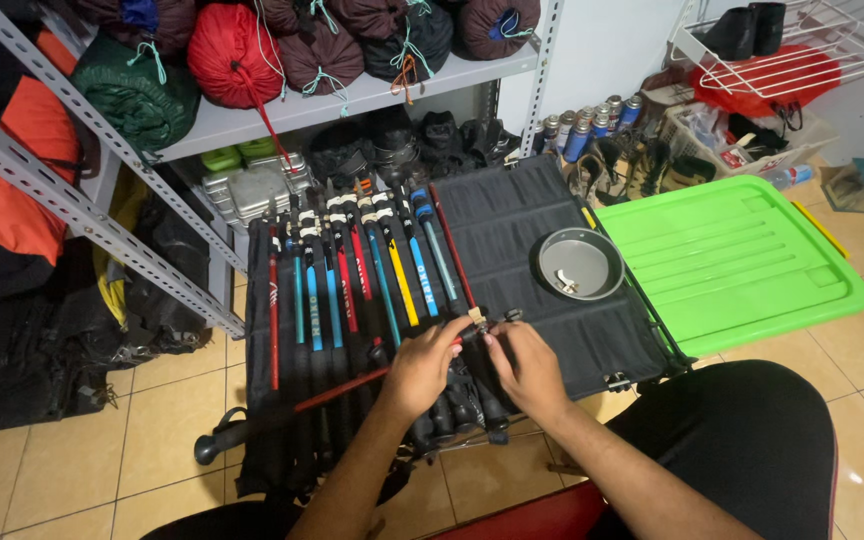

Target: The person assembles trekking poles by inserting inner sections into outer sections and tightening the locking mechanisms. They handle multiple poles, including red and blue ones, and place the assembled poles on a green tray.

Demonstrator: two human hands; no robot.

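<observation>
both hands pinch a red trekking pole (352,385) at its clamp: left hand (420,368) and right hand (530,368) grip it over the black folding table (542,215). i see a round metal pan (580,263) holding a small metal piece. beside it lies a green bin lid (732,260).

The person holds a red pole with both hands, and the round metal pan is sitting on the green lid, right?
Not quite. In the head view, both hands do hold the red pole, but the pan sits on the black table, beside the green lid.
</observation>
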